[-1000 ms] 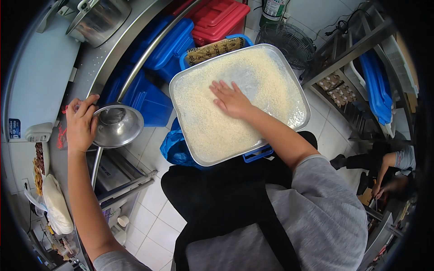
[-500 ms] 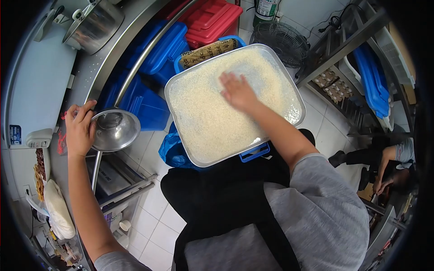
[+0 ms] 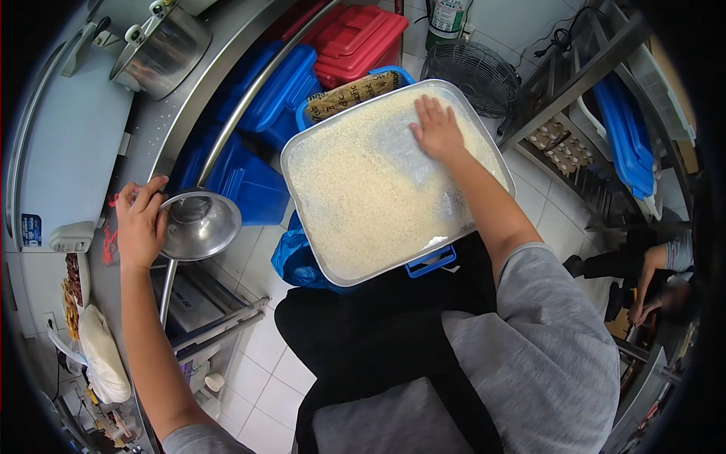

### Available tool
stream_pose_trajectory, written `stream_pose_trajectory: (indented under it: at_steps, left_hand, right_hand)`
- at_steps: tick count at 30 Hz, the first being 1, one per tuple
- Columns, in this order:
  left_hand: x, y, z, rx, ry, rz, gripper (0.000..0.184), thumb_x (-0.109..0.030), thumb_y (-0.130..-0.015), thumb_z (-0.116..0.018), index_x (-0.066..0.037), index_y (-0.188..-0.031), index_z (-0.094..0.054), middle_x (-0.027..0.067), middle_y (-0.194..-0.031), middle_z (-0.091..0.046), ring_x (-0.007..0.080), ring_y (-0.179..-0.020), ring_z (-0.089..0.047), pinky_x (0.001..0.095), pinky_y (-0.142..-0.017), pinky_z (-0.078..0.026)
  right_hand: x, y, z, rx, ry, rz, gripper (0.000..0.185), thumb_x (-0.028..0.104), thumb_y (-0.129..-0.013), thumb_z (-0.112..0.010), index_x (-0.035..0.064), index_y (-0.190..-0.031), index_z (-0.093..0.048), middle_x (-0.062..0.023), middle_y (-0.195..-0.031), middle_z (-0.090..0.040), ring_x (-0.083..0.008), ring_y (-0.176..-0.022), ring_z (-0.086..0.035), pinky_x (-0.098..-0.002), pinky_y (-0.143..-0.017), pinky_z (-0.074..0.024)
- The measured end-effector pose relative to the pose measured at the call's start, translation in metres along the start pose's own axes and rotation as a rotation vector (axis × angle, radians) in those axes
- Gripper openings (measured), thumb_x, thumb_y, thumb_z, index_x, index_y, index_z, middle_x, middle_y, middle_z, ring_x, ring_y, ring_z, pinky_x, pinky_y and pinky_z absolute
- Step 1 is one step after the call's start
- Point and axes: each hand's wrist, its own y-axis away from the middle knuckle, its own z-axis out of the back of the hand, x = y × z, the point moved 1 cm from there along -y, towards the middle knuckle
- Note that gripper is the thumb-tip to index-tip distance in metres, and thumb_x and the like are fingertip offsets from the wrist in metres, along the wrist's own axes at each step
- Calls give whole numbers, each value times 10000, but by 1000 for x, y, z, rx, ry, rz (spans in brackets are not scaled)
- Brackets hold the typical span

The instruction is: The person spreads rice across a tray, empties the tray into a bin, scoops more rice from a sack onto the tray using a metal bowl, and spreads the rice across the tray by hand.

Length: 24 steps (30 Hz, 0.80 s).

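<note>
A large metal tray [image 3: 305, 247] is spread with pale, crumb-like grains [image 3: 363, 181], with bare metal showing at its upper middle and right. My right hand [image 3: 439, 130] lies palm down on the upper right of the tray, fingers apart, holding nothing. At the left, my left hand [image 3: 142, 223] grips the rim of a shiny metal bowl [image 3: 203, 227] beside the steel counter edge. The tray rests over a blue bin [image 3: 431, 262] whose handle shows at the near side.
Blue bins [image 3: 253, 181] and a red bin [image 3: 355, 41] stand beyond the counter [image 3: 170, 113]. A fan [image 3: 473, 76] is behind the tray. Right of it stands a metal rack [image 3: 567, 98]. Another person's arm [image 3: 649, 280] shows at the far right.
My right hand has moved right and up across the tray, and the bare patch in the grains has grown. My left hand stays at the bowl's rim.
</note>
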Motion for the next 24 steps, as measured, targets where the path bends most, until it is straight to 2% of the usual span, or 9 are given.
stream_pose_trajectory:
  at_steps: [2,3,6,11,14,17,19,20,24]
  left_hand:
    - [0,-1,0,5,13,10,204,-28,-717,-651,-36,-917,-611,-29,-1269,-572,320,-1069,-465,405,-965,-379]
    - [0,-2,1,5,13,6,204,-28,-717,-651,-36,-917,-611,-29,-1269,-572,320,-1069,-465,405,-965,-379]
    - [1,-1,1,22,5,6,205,-26,-717,-651,-36,-918,-610,-31,-1269,-572,318,-1069,-465,403,-963,-377]
    - [2,0,-1,13,-11,-2,215,-15,-719,-643,-32,-930,-604,-28,-1270,-570,320,-1067,-463,402,-959,-374]
    - [4,0,-1,22,9,6,225,-16,-722,-641,-31,-943,-604,-26,-1276,-566,323,-1066,-464,402,-959,-373]
    - [4,0,-2,9,-1,-11,238,-14,-722,-639,-30,-957,-604,-26,-1283,-561,326,-1066,-463,402,-959,-373]
    - [4,0,-2,11,-15,-20,240,-10,-724,-637,-30,-961,-603,-24,-1288,-557,323,-1074,-463,402,-964,-373]
    - [4,1,-2,13,-10,-13,241,-8,-725,-635,-30,-963,-603,-23,-1287,-557,320,-1078,-464,403,-966,-373]
    - [2,1,-1,50,-18,19,238,-13,-761,-630,-29,-996,-605,-2,-1294,-555,322,-1109,-465,419,-1000,-357]
  right_hand:
    - [22,8,1,72,-25,137,603,462,-1007,-263,166,-1529,-199,-34,-1601,-151,-213,-1475,-133,-477,-1190,-74]
    - [21,7,0,72,-27,134,603,462,-1007,-263,166,-1529,-199,-34,-1601,-151,-213,-1475,-133,-477,-1190,-74]
    - [11,2,2,-13,4,-20,591,453,-1006,-267,169,-1523,-223,-35,-1594,-181,-219,-1471,-152,-485,-1186,-88]
    - [-14,28,13,-60,-18,-33,601,465,-1003,-285,156,-1517,-239,-55,-1585,-211,-241,-1466,-174,-499,-1179,-102]
    - [-19,52,1,-48,9,-130,601,457,-1005,-294,148,-1517,-235,-69,-1585,-208,-253,-1464,-178,-508,-1176,-112]
    - [6,73,-1,-45,-13,-53,599,445,-1006,-302,147,-1519,-225,-77,-1585,-203,-258,-1464,-180,-514,-1175,-116]
    - [27,91,2,28,-79,179,601,441,-1004,-306,149,-1522,-214,-69,-1589,-191,-253,-1465,-175,-518,-1176,-112]
    - [29,97,2,41,-82,220,602,436,-1003,-309,150,-1523,-208,-63,-1592,-180,-248,-1467,-167,-510,-1181,-97]
    - [-4,93,12,54,-36,115,594,426,-1003,-316,149,-1520,-220,-62,-1590,-189,-251,-1466,-170,-508,-1181,-90]
